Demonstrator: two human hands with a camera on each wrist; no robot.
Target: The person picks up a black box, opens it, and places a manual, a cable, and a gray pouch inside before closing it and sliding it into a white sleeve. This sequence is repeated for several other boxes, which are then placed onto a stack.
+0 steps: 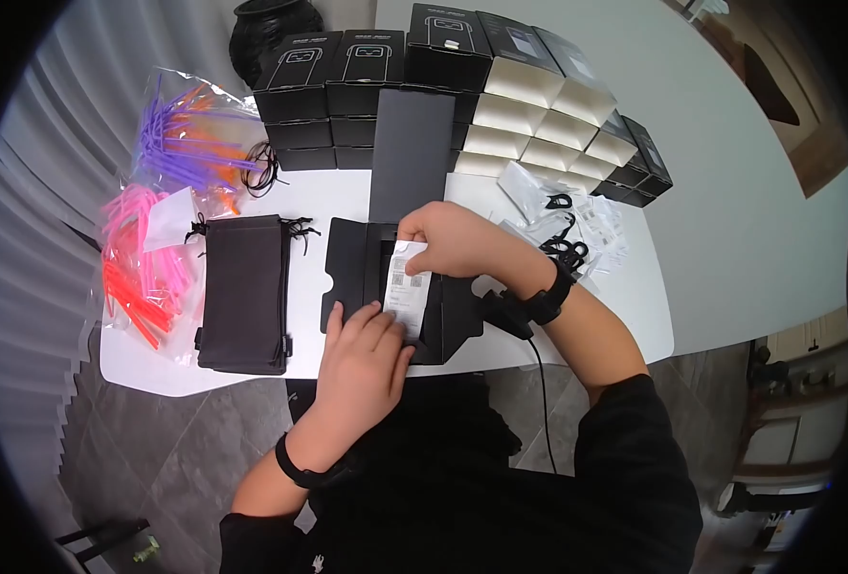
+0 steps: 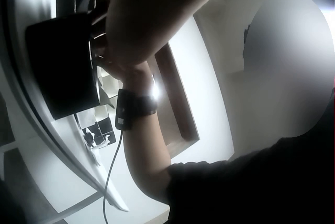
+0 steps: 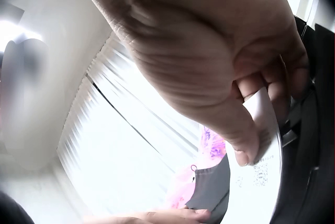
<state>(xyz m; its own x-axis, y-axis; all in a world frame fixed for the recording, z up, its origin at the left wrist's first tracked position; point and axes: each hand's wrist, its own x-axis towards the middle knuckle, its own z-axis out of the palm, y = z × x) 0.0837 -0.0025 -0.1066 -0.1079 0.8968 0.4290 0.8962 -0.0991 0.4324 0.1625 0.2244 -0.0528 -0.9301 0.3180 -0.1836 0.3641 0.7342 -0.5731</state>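
An open black box [image 1: 345,256] lies on the table in the head view, its long lid [image 1: 411,158] folded back away from me. My right hand [image 1: 460,245] pinches the far end of a white printed paper leaflet [image 1: 404,304] over the box's inside. Thumb and fingers grip that leaflet [image 3: 254,198] in the right wrist view too, where small codes show on it. My left hand [image 1: 365,356] rests over the near left part of the box, fingers extended, fingertips at the leaflet's lower edge. In the left wrist view the box [image 2: 63,67] is a dark shape beside the hand.
Stacked black boxes [image 1: 365,69] line the table's back. Left of the open box lies a pile of dark drawstring pouches [image 1: 244,297], with bags of purple sticks [image 1: 180,139] and pink sticks [image 1: 161,263] beyond. Small bagged cables [image 1: 568,239] lie at right.
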